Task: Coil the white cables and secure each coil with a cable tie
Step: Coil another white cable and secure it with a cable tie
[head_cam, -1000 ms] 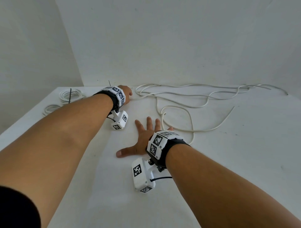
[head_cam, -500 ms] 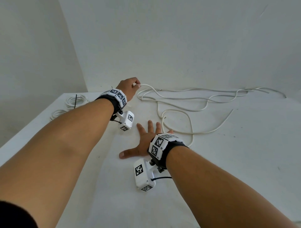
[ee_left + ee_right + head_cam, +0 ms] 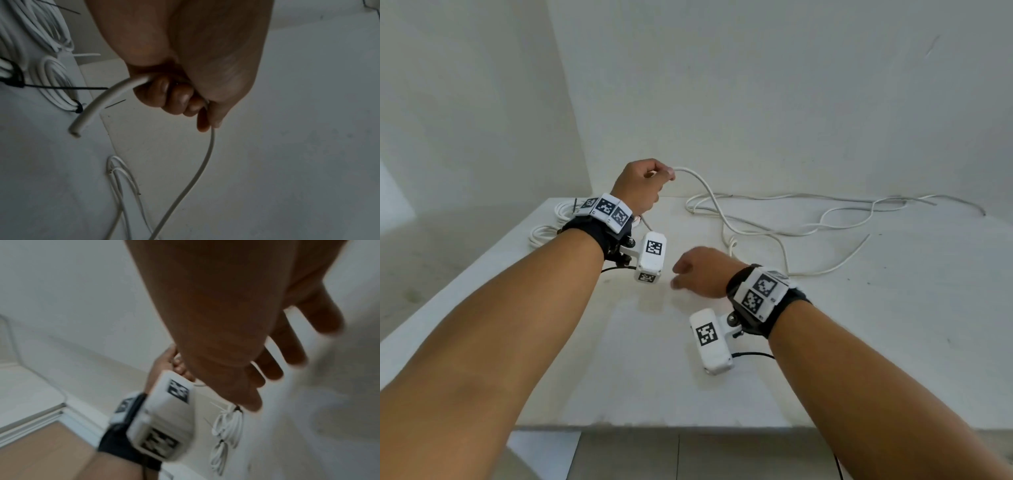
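Left hand: the left hand (image 3: pixel 642 186) is raised above the far-left part of the plain white surface (image 3: pixel 893 325); its grip is clenched round the long loose white round cable (image 3: pixel 753 233) close to the cable's cut end, which sticks out free past the curled fingers (image 3: pixel 176 97)
Right hand: the right hand (image 3: pixel 700 272) hovers over the middle of the surface, grasping nothing; its fingers look loosely spread in the blurred wrist view, though the head view shows them poorly
Loose cable: from the left grip it hangs down to the surface and sprawls in slack loops along the far edge toward the far-right corner; none of it is wound yet
Finished coils: two coiled white cables bound with thin black cable ties (image 3: pixel 51 84) lie at the far-left corner, near the left wrist
Step in hand: judged as the start of coiling the next cable, one end taken up
Next move: likely the right hand must take the hanging run just below the left grip and feed even loops into it; the crossed loops on the surface may snag as the slack is drawn in
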The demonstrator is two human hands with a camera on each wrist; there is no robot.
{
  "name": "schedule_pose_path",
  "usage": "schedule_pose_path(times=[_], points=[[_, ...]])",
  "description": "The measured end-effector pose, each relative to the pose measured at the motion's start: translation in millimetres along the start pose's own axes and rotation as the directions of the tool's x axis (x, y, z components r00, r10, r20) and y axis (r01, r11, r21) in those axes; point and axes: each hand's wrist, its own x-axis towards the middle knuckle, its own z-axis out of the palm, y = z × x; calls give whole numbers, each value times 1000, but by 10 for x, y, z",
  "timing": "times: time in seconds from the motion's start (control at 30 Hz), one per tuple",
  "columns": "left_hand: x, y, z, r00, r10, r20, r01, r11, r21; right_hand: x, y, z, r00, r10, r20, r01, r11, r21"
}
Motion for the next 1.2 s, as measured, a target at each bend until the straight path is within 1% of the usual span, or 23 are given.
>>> schedule_pose_path(times=[0.03, 0.07, 0.1, 0.13, 0.17, 0.2, 0.23, 0.3, 0.33, 0.37, 0.4, 0.47, 0.57, 0.63, 0.77, 0.87, 0.97, 1.0, 1.03, 1.1, 1.13, 1.17, 1.2], points=[[-80, 14, -15, 1000, -9, 18, 9, 1000, -9, -54, -32, -52, 996, -47, -82, 55, 994, 94], [-157, 22, -24, 999, -13, 45, 13, 1000, -11, -99, -60, -103, 976, -82, -202, 116, 980, 163], [-238, 32, -26, 997, -14, 82, 15, 1000, -15, -123, -79, -160, 925, -103, -366, 178, 968, 175], [-319, 47, -27, 992, -12, 123, 15, 1000, -21, -136, -90, -227, 833, -120, -540, 233, 961, 146], [-400, 70, -23, 987, -6, 163, 10, 1000, -24, -140, -99, -294, 730, -142, -668, 282, 954, 105], [-470, 89, -16, 982, 3, 189, 1, 1000, -18, -127, -96, -360, 662, -168, -731, 308, 949, 60], [-539, 120, -8, 979, 12, 204, -10, 1000, -12, -117, -89, -424, 656, -194, -730, 303, 953, 18], [-652, 176, 8, 979, 23, 204, -16, 999, -35, -82, -50, -529, 770, -180, -613, 207, 978, -27], [-693, 198, 16, 980, 25, 199, -14, 998, -54, -73, -26, -571, 818, -157, -553, 175, 984, -20], [-730, 217, 22, 981, 25, 195, -12, 998, -67, -65, 6, -606, 840, -148, -522, 184, 983, 17], [-771, 239, 34, 981, 21, 195, -6, 997, -79, -68, 33, -636, 838, -154, -524, 223, 972, 71], [-869, 281, 80, 976, -2, 217, 36, 988, -151, -118, 64, -686, 808, -190, -558, 318, 937, 142], [-1039, 344, 218, 952, -66, 298, 175, 918, -357, -211, 107, -753, 762, -229, -605, 402, 901, 165], [-1133, 353, 322, 931, -86, 354, 249, 859, -447, -255, 161, -797, 732, -196, -652, 413, 889, 197], [-1259, 372, 496, 898, -71, 434, 309, 804, -507, -288, 337, -861, 693, -87, -716, 402, 871, 283], [-1316, 431, 580, 851, -63, 521, 410, 700, -584, -298, 423, -874, 657, -9, -754, 401, 851, 339], [-1323, 505, 614, 823, 9, 569, 455, 591, -667, -310, 473, -871, 637, 49, -769, 409, 824, 392], [-1313, 531, 612, 821, 45, 569, 457, 547, -702, -299, 495, -858, 647, 56, -760, 399, 825, 401], [-1304, 558, 604, 823, 85, 562, 451, 503, -737, -297, 507, -834, 679, 47, -733, 380, 831, 405], [-1300, 630, 589, 838, 157, 523, 426, 411, -806, -310, 493, -740, 787, 12, -617, 327, 840, 434], [-1298, 671, 582, 854, 176, 489, 405, 363, -839, -322, 479, -681, 834, -4, -552, 306, 836, 456], [-1286, 704, 572, 880, 175, 441, 374, 314, -872, -333, 473, -622, 862, -14, -508, 292, 831, 474], [-1262, 730, 554, 914, 155, 376, 328, 264, -907, -346, 477, -570, 874, -16, -486, 288, 822, 491]])
